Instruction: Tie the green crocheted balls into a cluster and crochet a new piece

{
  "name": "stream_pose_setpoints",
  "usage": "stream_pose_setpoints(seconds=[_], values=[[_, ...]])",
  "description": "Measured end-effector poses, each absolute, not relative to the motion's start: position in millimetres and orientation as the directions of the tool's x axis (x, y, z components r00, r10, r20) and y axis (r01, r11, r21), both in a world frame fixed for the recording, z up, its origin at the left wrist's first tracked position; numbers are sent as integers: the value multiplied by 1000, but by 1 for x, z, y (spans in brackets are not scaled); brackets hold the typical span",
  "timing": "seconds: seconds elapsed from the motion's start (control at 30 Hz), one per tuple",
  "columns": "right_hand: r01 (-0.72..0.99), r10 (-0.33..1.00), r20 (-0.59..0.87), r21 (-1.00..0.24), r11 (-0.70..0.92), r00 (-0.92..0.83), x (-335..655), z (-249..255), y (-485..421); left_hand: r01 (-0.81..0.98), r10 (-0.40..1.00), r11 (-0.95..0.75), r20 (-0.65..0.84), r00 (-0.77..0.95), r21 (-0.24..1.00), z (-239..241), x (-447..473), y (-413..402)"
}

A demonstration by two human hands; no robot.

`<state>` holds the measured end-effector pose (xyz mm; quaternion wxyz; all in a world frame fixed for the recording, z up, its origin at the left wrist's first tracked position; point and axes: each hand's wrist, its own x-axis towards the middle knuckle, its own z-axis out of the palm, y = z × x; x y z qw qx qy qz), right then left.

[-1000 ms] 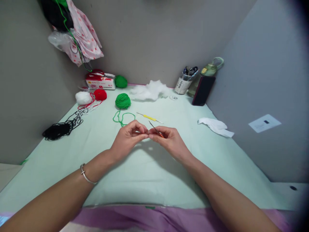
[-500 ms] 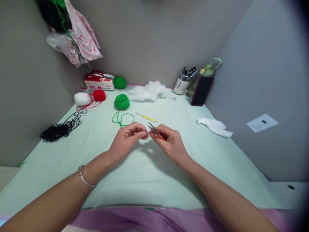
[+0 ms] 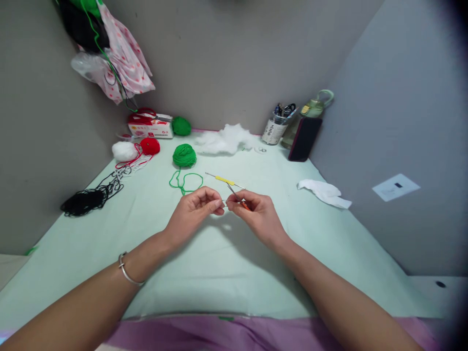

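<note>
Orange-handled scissors [image 3: 239, 198] held, cup label [image 3: 272, 132] illegible

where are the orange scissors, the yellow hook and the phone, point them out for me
orange scissors [image 3: 237, 196]: head view, on the blades, near the fingers
yellow hook [image 3: 224, 181]: head view, on the middle of its yellow handle
phone [image 3: 305, 140]: head view, on the middle of its dark face

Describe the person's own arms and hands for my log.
The left hand and right hand are ungloved, and no sleeve shows on either arm. A slim, silver-coloured bangle circles the left wrist; the right wrist has none.
</note>
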<state>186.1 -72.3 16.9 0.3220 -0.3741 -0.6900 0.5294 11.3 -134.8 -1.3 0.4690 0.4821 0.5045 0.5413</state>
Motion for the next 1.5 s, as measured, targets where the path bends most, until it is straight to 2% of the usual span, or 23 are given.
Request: stream_pose_setpoints(seconds=[0.27,0.57,0.7,1.0,1.3,1.4,1.5], values=[[174,851,67,-967,183,-522,187,17,-72,-48,995,-76,73,-69,996,-3,16,-136],[142,794,-71,-990,20,-604,187,14,-65,-198,998,55,-61,-25,979,-2,14,-132],[158,782,-101,-987,-3,-615,189,10,-62,-220,996,76,-83,-22,973,-2,14,-132],[220,781,-77,-972,78,-619,187,10,-62,-172,992,126,-120,46,977,-14,15,-130],[266,793,-42,-951,154,-608,189,9,-53,-236,987,162,-157,43,958,-16,14,-127],[381,869,53,-884,270,-492,198,4,-33,-272,986,164,-162,28,948,-15,12,-127],[631,921,154,-687,360,-358,212,-6,-11,-270,985,173,-173,26,947,-15,11,-126]])
